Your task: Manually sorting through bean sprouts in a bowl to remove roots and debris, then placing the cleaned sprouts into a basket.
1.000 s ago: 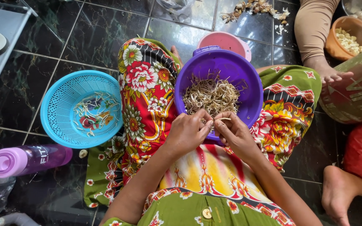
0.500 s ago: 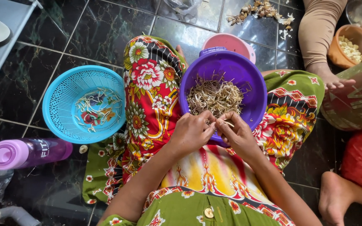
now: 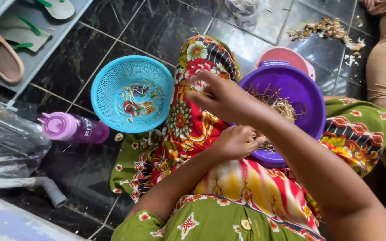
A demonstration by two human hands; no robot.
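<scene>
Two hands are busy over a lap in flowery cloth; the left hand (image 3: pixel 237 142) sits at the near rim of the purple bowl (image 3: pixel 298 89), fingers curled on some thin dry strands (image 3: pixel 282 106); the right hand (image 3: pixel 217 96) reaches across toward the blue basket (image 3: pixel 108 87), fingers pinched together, though what they pinch is hidden; best to drop bits right over the basket's middle; farther off lies a pink bottle (image 3: pixel 72 128) on the floor.

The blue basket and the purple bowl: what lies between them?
In the head view, the person's knee under flowered red cloth lies between the blue basket and the purple bowl. The right hand reaches over that cloth, toward the basket.
</scene>
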